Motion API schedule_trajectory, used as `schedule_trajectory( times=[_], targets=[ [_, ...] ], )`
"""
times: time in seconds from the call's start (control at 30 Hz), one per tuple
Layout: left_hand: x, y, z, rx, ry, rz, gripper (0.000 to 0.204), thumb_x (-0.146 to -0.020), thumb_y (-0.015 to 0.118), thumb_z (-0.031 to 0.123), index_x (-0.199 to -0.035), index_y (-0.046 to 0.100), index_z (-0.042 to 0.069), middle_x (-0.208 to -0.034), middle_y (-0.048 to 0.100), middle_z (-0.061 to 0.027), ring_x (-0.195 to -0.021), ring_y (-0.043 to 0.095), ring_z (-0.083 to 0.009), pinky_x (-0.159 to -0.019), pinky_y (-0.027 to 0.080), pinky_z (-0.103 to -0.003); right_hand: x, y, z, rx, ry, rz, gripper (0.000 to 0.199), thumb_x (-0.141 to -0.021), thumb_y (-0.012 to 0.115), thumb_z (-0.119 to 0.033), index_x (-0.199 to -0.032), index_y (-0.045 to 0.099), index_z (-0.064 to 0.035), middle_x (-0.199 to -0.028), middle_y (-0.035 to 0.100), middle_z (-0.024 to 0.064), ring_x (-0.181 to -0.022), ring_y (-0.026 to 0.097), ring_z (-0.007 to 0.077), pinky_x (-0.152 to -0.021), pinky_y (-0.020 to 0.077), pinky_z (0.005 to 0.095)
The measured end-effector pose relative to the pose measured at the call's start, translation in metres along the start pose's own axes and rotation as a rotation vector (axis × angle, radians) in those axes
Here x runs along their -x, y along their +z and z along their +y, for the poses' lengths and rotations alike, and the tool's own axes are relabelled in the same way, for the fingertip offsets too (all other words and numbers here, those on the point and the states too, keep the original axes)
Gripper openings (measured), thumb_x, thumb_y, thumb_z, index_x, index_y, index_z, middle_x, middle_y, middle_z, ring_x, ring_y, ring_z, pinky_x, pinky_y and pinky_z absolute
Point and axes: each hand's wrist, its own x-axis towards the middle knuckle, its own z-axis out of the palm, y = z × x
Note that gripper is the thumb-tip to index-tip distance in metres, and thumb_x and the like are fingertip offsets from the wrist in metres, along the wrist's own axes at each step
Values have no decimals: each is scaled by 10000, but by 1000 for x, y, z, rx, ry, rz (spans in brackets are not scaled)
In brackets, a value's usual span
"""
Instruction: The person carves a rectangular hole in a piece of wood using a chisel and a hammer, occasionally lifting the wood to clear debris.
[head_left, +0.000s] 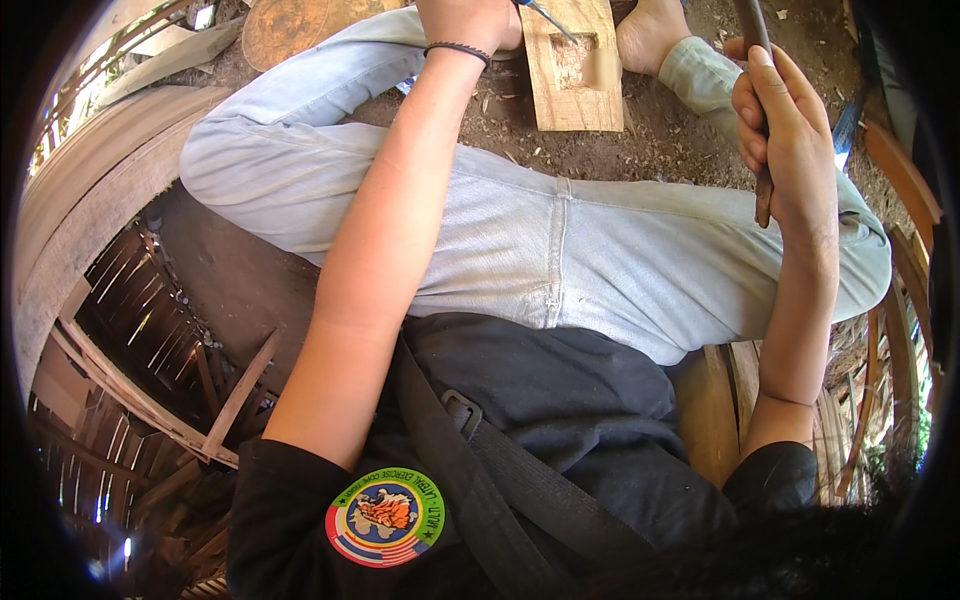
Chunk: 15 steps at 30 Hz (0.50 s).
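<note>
At the top edge my left hand [465,22], a dark braided band on its wrist, is partly cut off by the frame. Its fingers appear closed on a chisel [548,20] with a blue handle end and a slim metal blade. The blade's tip points down into a rectangular recess cut in a pale wooden board [575,108]. On the right, my right hand [785,130] is raised and wrapped round a dark, stick-like tool handle [763,200]. The handle's upper end runs out of the frame, so the tool's head is hidden.
My bare foot [645,38] rests against the board's right side. Wood chips lie scattered over the brown dirt floor [640,160]. A round wooden piece [295,30] sits at the top left. Curved planks [90,190] stand at the left, and more timber [905,180] at the right.
</note>
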Motion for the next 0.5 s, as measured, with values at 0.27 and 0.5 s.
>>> schedule_trajectory(
  times=[0.27,0.5],
  targets=[
    [9,8,0,63,106,-48,231,-820,720,191,-845,612,-11,-737,658,-67,-666,632,-148,-605,497,-293,-5,-1,2,177,-76,10,322,-1005,450,-277,-1146,576,-16,-652,395,-67,-464,324,-14,-406,272,158],
    [27,21,-5,-49,321,-365,380,-757,738,347,-1017,620,98,-816,678,-148,-757,663,-331,-688,526,-386,5,-8,3,252,-77,-189,296,-1016,432,-246,-1143,566,-15,-633,425,-58,-447,351,-2,-377,252,166]
  ],
)
